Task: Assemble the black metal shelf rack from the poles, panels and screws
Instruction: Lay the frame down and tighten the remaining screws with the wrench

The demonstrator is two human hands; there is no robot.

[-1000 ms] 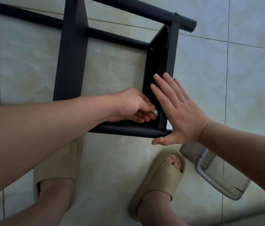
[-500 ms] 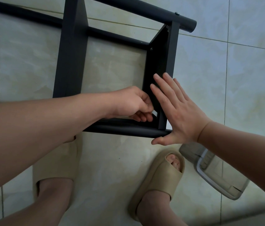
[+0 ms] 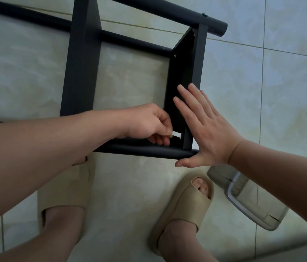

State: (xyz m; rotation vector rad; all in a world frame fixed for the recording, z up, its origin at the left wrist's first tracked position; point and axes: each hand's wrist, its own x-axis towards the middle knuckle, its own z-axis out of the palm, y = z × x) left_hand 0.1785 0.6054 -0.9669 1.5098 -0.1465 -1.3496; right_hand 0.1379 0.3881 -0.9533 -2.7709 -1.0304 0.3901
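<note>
Standing over the work in beige sandals point(image 3: 186, 203) on the tiled floor point(image 3: 284, 95). Clear plastic container point(image 3: 252, 207) just beside the right foot; contents not discernible.

Working at the near corner of the shelf rack point(image 3: 130, 41), laid on its side on the floor. Pinching a small white piece point(image 3: 176, 133), judged a key or screw fitting, between thumb and curled fingers of the left hand point(image 3: 149, 121), at the joint of near pole point(image 3: 139, 150) and end panel point(image 3: 183, 72). Bracing that panel with the right hand point(image 3: 205, 129): fingers straight, slightly spread, flat against the panel edge; thumb out below the pole end.

Further off: second panel point(image 3: 81, 63) set between the poles; screw head point(image 3: 175, 56) seated at the far corner of the end panel; another point(image 3: 204, 14) on the upper far pole point(image 3: 167, 10).

Judged well along. Done: fitting both panels and fastening the far corner. In hand: fastening the near corner. Left, as far as visible: tightening this joint, then checking joints out of view.
</note>
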